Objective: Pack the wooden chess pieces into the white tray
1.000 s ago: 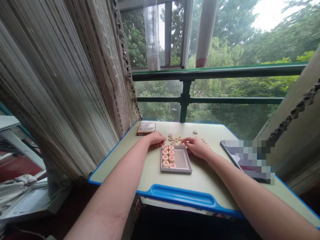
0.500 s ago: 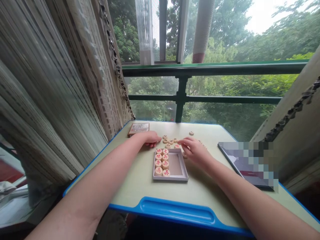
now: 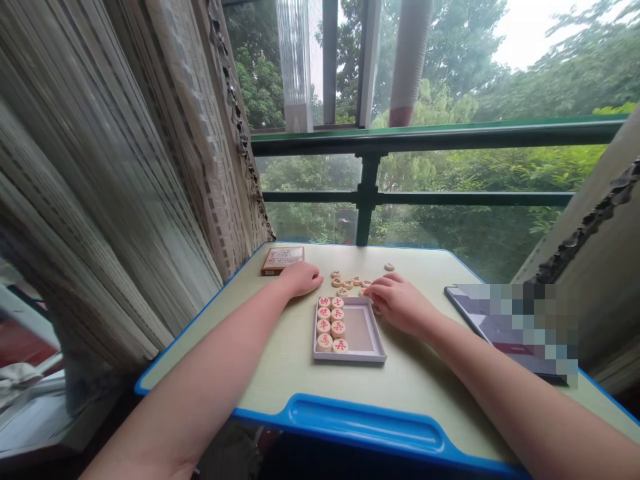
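Note:
A shallow white box [image 3: 379, 359] stands mid-table, with two columns of wooden xiangqi pieces [image 3: 338, 328] bearing red characters along its left side. Its right part shows bare bottom. My left hand [image 3: 303, 279] rests beyond the box's left corner, fingers curled; whatever they may hold is hidden. At the box's far right corner, the fingers of my right hand [image 3: 400, 303] close on a xiangqi piece [image 3: 363, 292], which is partly covered. Several loose xiangqi pieces [image 3: 347, 284] lie between the hands, behind the box. One more piece [image 3: 389, 267] lies apart, farther back.
A brown-edged box [image 3: 283, 259] with a printed top sits at the back left, behind my left hand. On the right lies a dark tablet-like slab [image 3: 495, 333], partly blurred. The table [image 3: 270, 373] has a blue rim and a blue front groove [image 3: 367, 427]. Curtains hang on both sides.
My left hand has drawn its fingers in and curled them more. My right hand has lowered its fingertips onto a piece by the box's corner. The whole view has shifted slightly.

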Demonstrator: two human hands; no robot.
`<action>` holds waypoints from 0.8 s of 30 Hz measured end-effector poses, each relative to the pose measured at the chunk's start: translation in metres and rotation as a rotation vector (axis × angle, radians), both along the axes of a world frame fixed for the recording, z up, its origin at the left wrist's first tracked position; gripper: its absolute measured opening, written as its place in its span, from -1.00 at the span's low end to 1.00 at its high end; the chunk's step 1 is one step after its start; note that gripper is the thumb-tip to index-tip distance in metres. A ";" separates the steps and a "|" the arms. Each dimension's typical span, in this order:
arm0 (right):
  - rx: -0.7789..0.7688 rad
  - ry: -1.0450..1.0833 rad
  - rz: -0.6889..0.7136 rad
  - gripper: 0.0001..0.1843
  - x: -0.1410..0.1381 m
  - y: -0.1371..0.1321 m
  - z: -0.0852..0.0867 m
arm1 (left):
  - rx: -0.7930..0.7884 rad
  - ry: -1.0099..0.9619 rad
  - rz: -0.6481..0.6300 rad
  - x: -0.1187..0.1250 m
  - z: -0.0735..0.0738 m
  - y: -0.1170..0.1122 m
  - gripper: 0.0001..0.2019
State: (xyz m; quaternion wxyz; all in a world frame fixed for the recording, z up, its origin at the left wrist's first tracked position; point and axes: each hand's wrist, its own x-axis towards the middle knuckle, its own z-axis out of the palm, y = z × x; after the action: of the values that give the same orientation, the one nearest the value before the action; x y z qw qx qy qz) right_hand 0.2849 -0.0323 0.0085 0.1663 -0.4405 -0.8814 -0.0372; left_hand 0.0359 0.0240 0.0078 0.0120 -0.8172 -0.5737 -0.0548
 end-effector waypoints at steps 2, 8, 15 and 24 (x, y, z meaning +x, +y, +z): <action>-0.007 0.007 -0.033 -0.75 0.002 0.000 0.002 | -0.020 -0.021 0.005 -0.001 0.001 0.000 -0.66; -0.045 0.060 -0.093 -0.77 0.006 0.001 0.001 | -0.072 -0.070 0.005 -0.003 0.003 -0.004 -0.70; -0.094 0.132 -0.190 -0.77 0.002 0.001 0.003 | -0.143 -0.073 0.016 -0.003 0.009 -0.006 -0.72; -0.105 0.186 -0.211 -0.76 0.002 0.001 0.002 | -0.171 -0.042 0.039 -0.002 0.011 -0.009 -0.70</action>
State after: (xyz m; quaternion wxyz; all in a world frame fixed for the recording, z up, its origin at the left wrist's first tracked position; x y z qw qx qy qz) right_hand 0.2865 -0.0316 0.0109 0.2192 -0.5402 -0.8118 0.0328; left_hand 0.0339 0.0153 0.0192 -0.0689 -0.8026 -0.5921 -0.0226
